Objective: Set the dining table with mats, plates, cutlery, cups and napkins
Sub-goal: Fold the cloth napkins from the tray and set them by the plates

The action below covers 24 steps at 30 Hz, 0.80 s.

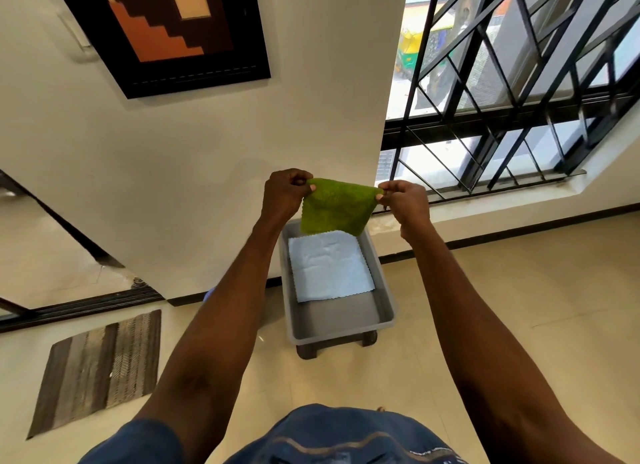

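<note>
Holding a green napkin [336, 205] up in front of you, you stretched it between both hands at its top corners. Your left hand [282, 193] pinched the left corner between thumb and curled fingers, and your right hand [405, 200] pinched the right corner the same way, so the cloth hung down freely, clear of everything under it. Below it, farther from you, a grey plastic tub [341, 320] stood on what looked like a small dark stool, though little of that showed. A pale blue napkin [329, 268] lay flat inside the tub, toward its far end. A striped brown floor mat [100, 366] lay on the tiled floor to your near left. A framed picture [162, 30] hung on the far wall, and a barred window [519, 82] stood to the right.
</note>
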Tool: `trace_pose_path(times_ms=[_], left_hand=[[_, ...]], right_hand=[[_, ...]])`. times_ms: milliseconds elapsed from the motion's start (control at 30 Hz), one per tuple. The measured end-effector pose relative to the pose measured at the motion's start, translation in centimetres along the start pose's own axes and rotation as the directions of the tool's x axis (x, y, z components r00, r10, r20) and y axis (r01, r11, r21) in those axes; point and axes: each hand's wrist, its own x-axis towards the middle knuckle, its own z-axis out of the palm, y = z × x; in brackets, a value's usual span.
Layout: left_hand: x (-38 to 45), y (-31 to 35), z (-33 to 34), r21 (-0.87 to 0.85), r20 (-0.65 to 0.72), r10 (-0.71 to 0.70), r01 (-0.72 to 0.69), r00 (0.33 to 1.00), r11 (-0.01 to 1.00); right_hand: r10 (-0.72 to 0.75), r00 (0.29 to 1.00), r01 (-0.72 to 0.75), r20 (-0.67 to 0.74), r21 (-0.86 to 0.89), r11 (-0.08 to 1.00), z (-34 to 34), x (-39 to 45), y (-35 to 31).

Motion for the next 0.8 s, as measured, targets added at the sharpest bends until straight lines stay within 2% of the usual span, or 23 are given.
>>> trace_pose_path(times_ms=[167,400,600,667,700,800], left_hand=[[-0.6,-0.1,0.1,0.014,-0.007,0.031,-0.030,1.000,0.999],[-1.3,0.8,0.1,-0.200,0.120,-0.023,0.046,0.992,0.979],[-2.8,0.8,1.9,-0.161,-0.042,-0.045,0.038,0.998,0.986],[-3.1,0.2,2.6,-0.180,-0.072,-0.084,0.069,0.994,0.981],[-3.3,-0.1,3.0,-0.194,-0.078,-0.122,0.105,0.989,0.975],[-3.6,-1.5,4.4,-0.242,-0.083,-0.274,0.248,0.958,0.938]], right_hand=[[-0.116,0.993,0.112,-0.032,-0.090,0.990,0.2,-0.1,-0.1],[-0.085,0.996,0.085,0.000,-0.035,0.996,0.9,-0.4,-0.3],[-0.184,0.981,0.187,-0.055,0.043,0.981,1.5,-1.9,-0.1],[-0.120,0.991,0.126,-0.056,0.128,0.984,1.3,-2.0,0.4],[-0.040,0.999,0.044,-0.025,0.210,0.977,1.1,-2.2,0.9],[0.155,0.963,-0.238,0.222,0.415,0.878,0.3,-3.7,2.5]])
